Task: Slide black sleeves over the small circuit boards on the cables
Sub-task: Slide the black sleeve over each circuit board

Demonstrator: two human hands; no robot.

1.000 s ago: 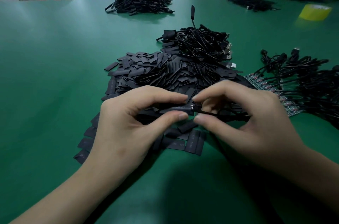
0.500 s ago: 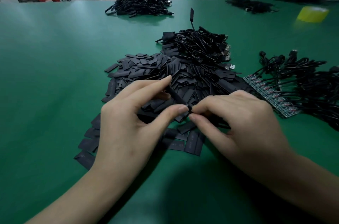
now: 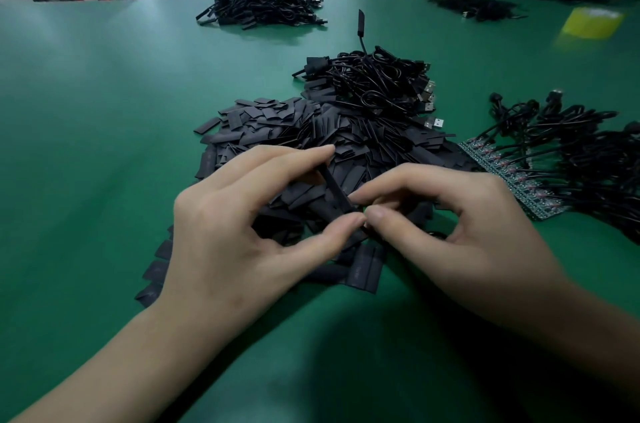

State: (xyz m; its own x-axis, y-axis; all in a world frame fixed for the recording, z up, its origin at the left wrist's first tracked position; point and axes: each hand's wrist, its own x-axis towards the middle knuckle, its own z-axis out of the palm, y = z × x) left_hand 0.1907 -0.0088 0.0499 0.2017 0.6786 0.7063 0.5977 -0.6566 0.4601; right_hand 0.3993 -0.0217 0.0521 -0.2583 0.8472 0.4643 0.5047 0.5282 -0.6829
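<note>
Left hand (image 3: 235,232) and right hand (image 3: 467,225) pinch one sleeve (image 3: 334,188).

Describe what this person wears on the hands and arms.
Nothing shows. The left hand and right hand are ungloved, with no rings; the wrists carry no watch or band. Both forearms are bare as far as the frame shows, no clothing sleeve in view. Visible nails are short and unpainted.

Two hands: left hand (image 3: 225,232), right hand (image 3: 460,228). One heap of black sleeves (image 3: 277,124). At least four cable piles (image 3: 374,79) on the bench (image 3: 104,111). One yellow roll (image 3: 592,22), far right corner.
</note>
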